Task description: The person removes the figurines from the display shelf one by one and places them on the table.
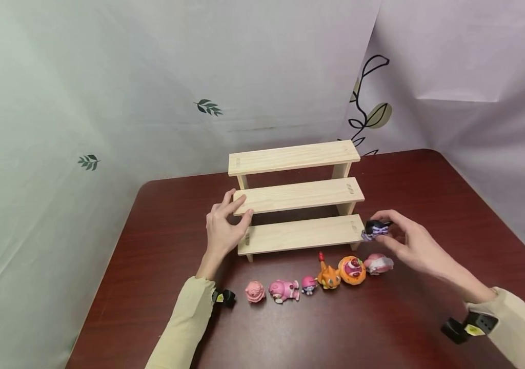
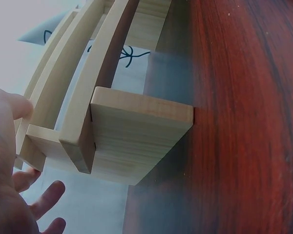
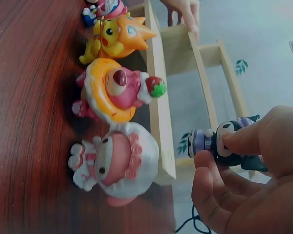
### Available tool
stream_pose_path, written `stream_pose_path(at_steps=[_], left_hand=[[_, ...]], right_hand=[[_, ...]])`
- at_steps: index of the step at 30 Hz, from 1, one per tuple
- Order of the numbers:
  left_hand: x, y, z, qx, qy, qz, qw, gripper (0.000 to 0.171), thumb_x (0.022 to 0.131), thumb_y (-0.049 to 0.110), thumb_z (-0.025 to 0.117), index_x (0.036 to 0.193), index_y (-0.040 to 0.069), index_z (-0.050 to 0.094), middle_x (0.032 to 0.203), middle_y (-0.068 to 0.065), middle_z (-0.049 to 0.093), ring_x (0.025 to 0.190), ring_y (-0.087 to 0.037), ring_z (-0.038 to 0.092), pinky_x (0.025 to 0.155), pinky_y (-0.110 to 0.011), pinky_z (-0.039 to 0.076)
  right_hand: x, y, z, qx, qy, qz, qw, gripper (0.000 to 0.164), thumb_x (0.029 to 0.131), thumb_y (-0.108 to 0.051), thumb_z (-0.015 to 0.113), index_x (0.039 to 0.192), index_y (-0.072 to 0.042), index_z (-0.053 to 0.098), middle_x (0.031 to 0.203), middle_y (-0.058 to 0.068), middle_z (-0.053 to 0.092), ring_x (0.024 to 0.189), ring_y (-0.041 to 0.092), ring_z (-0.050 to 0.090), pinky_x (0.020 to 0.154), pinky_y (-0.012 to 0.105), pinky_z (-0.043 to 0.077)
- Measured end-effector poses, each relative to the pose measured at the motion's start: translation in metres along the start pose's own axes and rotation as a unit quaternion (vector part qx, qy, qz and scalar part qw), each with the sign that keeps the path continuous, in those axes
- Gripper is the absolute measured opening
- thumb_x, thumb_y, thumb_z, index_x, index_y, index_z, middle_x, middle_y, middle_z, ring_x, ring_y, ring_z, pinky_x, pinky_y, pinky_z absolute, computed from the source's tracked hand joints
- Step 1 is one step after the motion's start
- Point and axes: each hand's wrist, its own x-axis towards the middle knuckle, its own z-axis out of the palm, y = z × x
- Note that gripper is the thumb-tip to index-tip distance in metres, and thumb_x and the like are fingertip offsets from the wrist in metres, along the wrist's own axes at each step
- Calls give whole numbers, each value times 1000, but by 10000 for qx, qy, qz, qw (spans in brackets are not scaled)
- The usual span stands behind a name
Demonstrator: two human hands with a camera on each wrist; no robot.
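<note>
A pale wooden three-step display stand (image 1: 299,197) stands on the table. My left hand (image 1: 225,223) grips the left end of its middle step, with the thumb at the front edge; the left wrist view shows this left hand (image 2: 10,165) with its lower fingers off the wood. Between thumb and fingers, my right hand (image 1: 412,241) pinches a small black-and-purple figurine (image 1: 375,229) by the right end of the bottom step. Seen from the right wrist, the figurine (image 3: 222,141) has a white face and a dark hood, and lies sideways in that view.
In front of the stand several figurines form a row: a round pink one (image 1: 255,291), a pink lying one (image 1: 284,290), a small pink-and-blue one (image 1: 308,284), an orange one (image 1: 329,277), an orange doughnut-ringed one (image 1: 352,270) and a pink-and-white one (image 1: 379,264). A pale curtain (image 1: 152,92) hangs behind.
</note>
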Motion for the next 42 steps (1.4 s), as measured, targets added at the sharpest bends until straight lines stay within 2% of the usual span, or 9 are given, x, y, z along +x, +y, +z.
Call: stream_pose_path(at_steps=[11,23,31,42], left_hand=[[-1,-1,0,-25,-11,-56,10000,39,84,26,76,119,10,75,135,-10,62,97,-40,60,87,-60,39],[-2,-1,0,-62,-32,-117,9999,39,84,26,77,120,11,75,136,-9,61,99,-39,59,87,-59,38],[0,0,0,-70,-8,-67,10000,38,84,25,76,119,9,75,135,-10,62,99,-39,59,87,-60,37],[-1,-1,0,-63,-12,-111,9999,38,84,25,76,119,10,76,136,-11,61,99,-39,59,86,-60,38]], right_hand=[[-10,6,-4,-195,16,141,9997,44,81,12,72,118,-8,59,87,0,60,65,9,54,53,25,41],[-25,18,-12,-423,45,410,9983,47,81,13,73,120,-8,58,94,5,60,70,9,54,57,24,41],[-34,25,-15,-540,44,511,9972,48,81,14,73,120,-8,57,96,7,60,72,9,55,56,23,41],[-49,35,-10,-418,72,759,9962,47,80,16,72,118,-7,58,100,9,61,76,6,57,58,21,42]])
